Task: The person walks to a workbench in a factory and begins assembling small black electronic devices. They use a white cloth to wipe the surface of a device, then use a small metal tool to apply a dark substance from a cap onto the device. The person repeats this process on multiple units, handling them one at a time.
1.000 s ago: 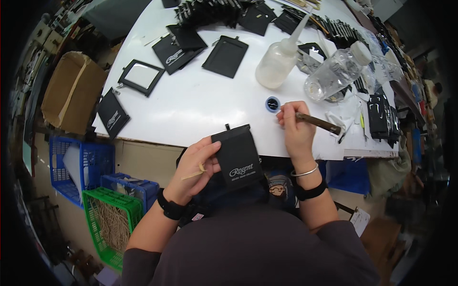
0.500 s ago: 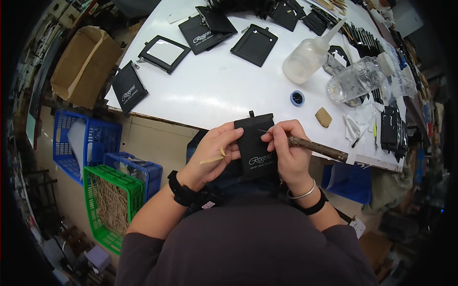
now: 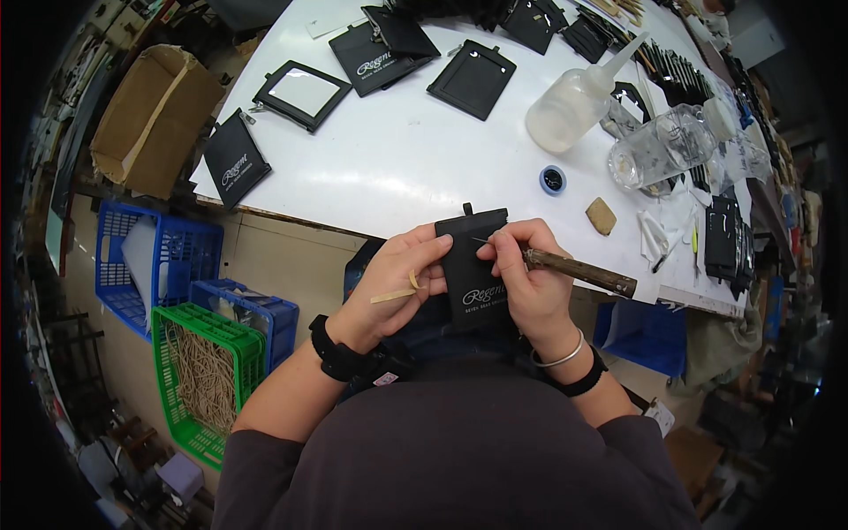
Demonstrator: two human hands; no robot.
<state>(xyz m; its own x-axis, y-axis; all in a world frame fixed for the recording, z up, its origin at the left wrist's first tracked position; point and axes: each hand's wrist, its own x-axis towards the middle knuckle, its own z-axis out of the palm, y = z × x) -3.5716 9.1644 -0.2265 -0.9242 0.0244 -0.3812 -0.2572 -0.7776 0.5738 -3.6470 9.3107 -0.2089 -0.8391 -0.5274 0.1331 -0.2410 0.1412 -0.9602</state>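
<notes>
Upright in front of me is a black card holder [image 3: 464, 265] with a small loop on top and pale lettering low on its face. My left hand [image 3: 402, 269] grips its left edge, thumb on the front and fingers behind. A narrow yellowish strip [image 3: 393, 296] lies across those fingers, partly curled. My right hand [image 3: 537, 296] is closed round an awl-like tool [image 3: 587, 272] with a worn brown handle and a thin metal tip. That tip lies over the upper part of the holder's face; whether it touches the surface, I cannot tell.
Several more black holders [image 3: 473, 79] lie across the white table [image 3: 397, 168]. To the right are a squeeze bottle [image 3: 570, 110], a clear bottle [image 3: 658, 150], a small blue-rimmed pot [image 3: 553, 180] and a tan block [image 3: 601, 216]. A cardboard box [image 3: 150, 124] and a green crate [image 3: 252, 340] stand left.
My right hand and the tool have shifted slightly left across the holder's face. My left hand keeps its grip on the holder.
</notes>
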